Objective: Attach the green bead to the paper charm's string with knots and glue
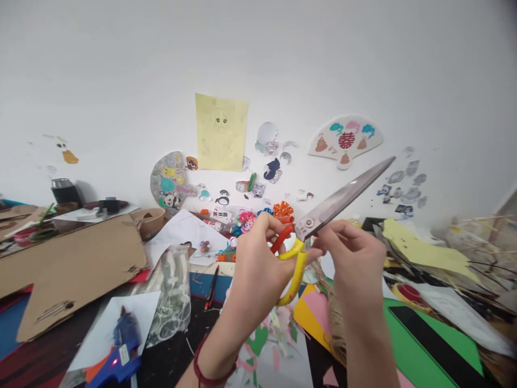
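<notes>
My left hand (264, 258) is closed around the handles of a pair of scissors (335, 205), one loop wrapped in red and the other in yellow. The long metal blades look closed together and point up to the right. Just below the blades, beside the pivot, is my right hand (353, 258) with its fingers pinched together. Whatever lies between those fingertips is too small or hidden to make out. Beneath both hands, coloured paper scraps (258, 342) lie on a white sheet, with a bundle of twine (335, 323) near my right wrist.
On the left are a blue glue gun (123, 345) with a red light, cut cardboard (76, 258) and a clear plastic bag (172, 293). A black phone-like slab (436, 345) rests on green paper (456, 337) at right. Behind stands a wall with a yellow drawing (222, 140).
</notes>
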